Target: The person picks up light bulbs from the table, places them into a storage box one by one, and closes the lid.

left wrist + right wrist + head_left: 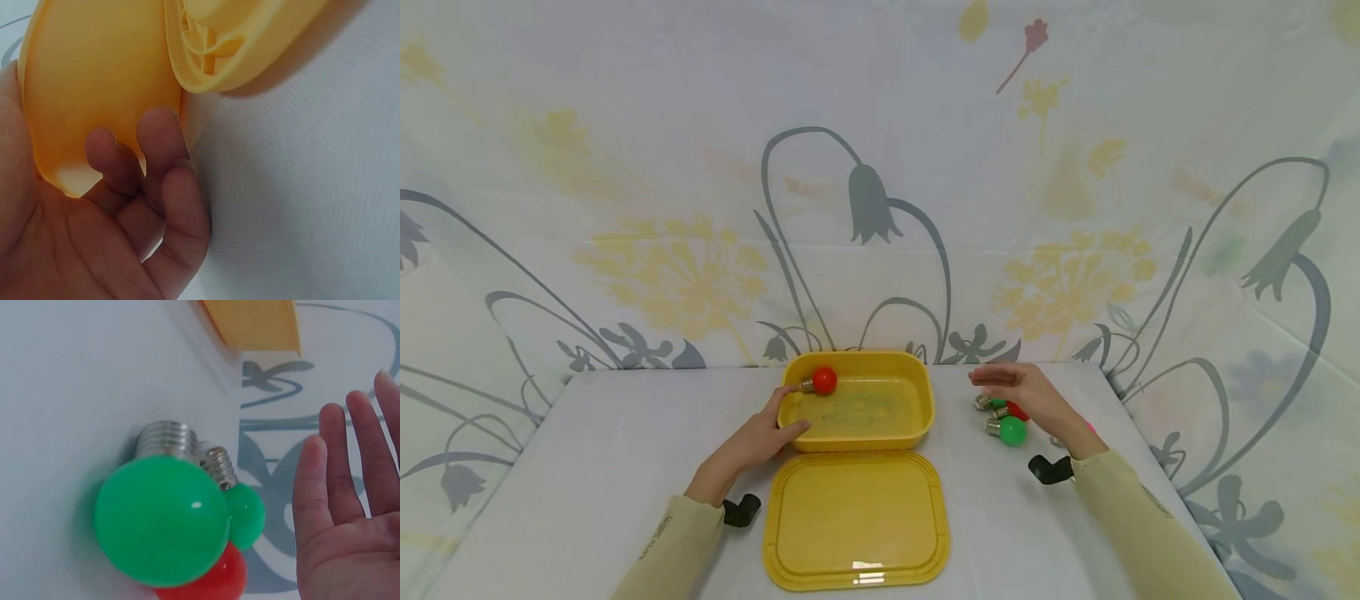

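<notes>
My left hand [758,435] holds the left side of a yellow plastic box [857,443], thumb over the rim and several fingers [164,134] bent against the outer wall. Inside the box, at its back left corner, lies a red light bulb [825,381] with its metal screw base toward the left wall. Over a small group of bulbs right of the box hovers my right hand [1026,392], fingers extended and holding nothing. Below it lie a large green bulb [162,519], a smaller green bulb [247,515] and a red bulb [212,575]. A pink bulb [1091,428] is mostly hidden behind the right wrist.
A yellow lid [856,521] lies flat on the white table [625,450], close in front of the box. Behind the table rises a cloth backdrop [880,275] printed with flowers. Black wrist cameras [742,510] sit below both wrists.
</notes>
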Tool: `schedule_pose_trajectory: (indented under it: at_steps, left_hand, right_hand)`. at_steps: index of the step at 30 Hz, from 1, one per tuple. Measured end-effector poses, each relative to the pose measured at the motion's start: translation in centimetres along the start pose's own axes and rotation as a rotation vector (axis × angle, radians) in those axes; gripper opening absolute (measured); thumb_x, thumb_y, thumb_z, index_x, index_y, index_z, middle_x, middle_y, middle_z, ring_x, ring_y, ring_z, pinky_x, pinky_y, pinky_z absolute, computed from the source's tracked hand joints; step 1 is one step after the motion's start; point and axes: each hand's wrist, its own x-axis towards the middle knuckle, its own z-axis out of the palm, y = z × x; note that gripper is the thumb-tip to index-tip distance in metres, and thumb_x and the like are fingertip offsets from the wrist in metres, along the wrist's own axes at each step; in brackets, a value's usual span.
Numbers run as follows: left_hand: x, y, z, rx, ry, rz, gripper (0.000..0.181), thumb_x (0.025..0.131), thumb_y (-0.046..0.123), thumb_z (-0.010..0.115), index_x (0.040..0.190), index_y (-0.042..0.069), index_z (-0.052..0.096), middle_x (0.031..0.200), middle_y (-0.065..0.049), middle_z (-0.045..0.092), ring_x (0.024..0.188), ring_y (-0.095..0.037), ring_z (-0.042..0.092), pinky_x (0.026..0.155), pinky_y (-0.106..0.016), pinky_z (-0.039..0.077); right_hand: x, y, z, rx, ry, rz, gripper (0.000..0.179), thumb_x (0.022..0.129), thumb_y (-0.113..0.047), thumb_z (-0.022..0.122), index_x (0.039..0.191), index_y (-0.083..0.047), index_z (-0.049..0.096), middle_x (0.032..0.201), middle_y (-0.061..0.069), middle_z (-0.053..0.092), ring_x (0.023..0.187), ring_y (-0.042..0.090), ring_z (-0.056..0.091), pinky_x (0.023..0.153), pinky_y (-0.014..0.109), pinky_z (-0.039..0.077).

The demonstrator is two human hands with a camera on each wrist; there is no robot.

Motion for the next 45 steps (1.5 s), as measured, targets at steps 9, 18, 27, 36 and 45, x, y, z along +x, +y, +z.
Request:
schedule_pose_trajectory:
  at_steps: [9,18,27,36,45]
  left_hand:
    - [0.1,-0.1,0.1,0.002,0.003,-0.001,0.067,0.099,0.037,0.061,0.152,0.018,0.024,0.099,-0.013,0.059,0.087,-0.028,0.056,0.083,-0.043,0.042]
    - [0.0,-0.2,0.1,0.005,0.004,-0.007,0.069,0.098,0.039,0.062,0.152,0.018,0.024,0.1,-0.015,0.06,0.088,-0.029,0.056,0.085,-0.044,0.042]
    - [0.0,-0.1,0.1,0.009,0.004,0.009,0.067,0.098,0.038,0.062,0.151,0.018,0.026,0.115,-0.021,0.059,0.093,-0.032,0.055,0.089,-0.047,0.042]
    - [0.2,-0.1,-0.1,0.002,0.001,0.016,0.068,0.099,0.039,0.061,0.152,0.018,0.025,0.111,-0.02,0.06,0.092,-0.03,0.056,0.088,-0.046,0.042]
    - [0.2,-0.2,-0.1,0.004,-0.005,0.006,0.069,0.098,0.041,0.061,0.152,0.019,0.025,0.092,-0.013,0.059,0.084,-0.027,0.056,0.082,-0.043,0.043]
  right_hand:
    - [-1.6,1.4,-0.9,-0.013,0.051,-0.004,0.036,0.095,-0.012,0.068,0.128,0.002,0.062,0.129,0.024,0.061,0.119,0.039,0.058,0.09,0.025,0.05]
    - [-3.0,2.0,-1.3,-0.018,0.095,-0.028,0.038,0.094,-0.014,0.069,0.126,0.006,0.061,0.123,0.024,0.064,0.114,0.032,0.063,0.089,0.024,0.05]
    - [-4.1,2.5,-1.3,-0.043,0.135,-0.024,0.037,0.092,-0.011,0.072,0.122,0.009,0.063,0.119,0.026,0.065,0.102,0.009,0.065,0.086,0.022,0.05]
    - [-5.3,3.2,-1.3,-0.118,0.171,-0.018,0.033,0.091,-0.012,0.073,0.12,0.004,0.068,0.12,0.02,0.066,0.111,0.012,0.06,0.089,0.018,0.044]
    - [-6.1,3.6,-1.0,-0.116,0.2,0.019,0.035,0.09,-0.013,0.074,0.12,0.003,0.068,0.122,0.019,0.066,0.112,0.006,0.057,0.088,0.02,0.043]
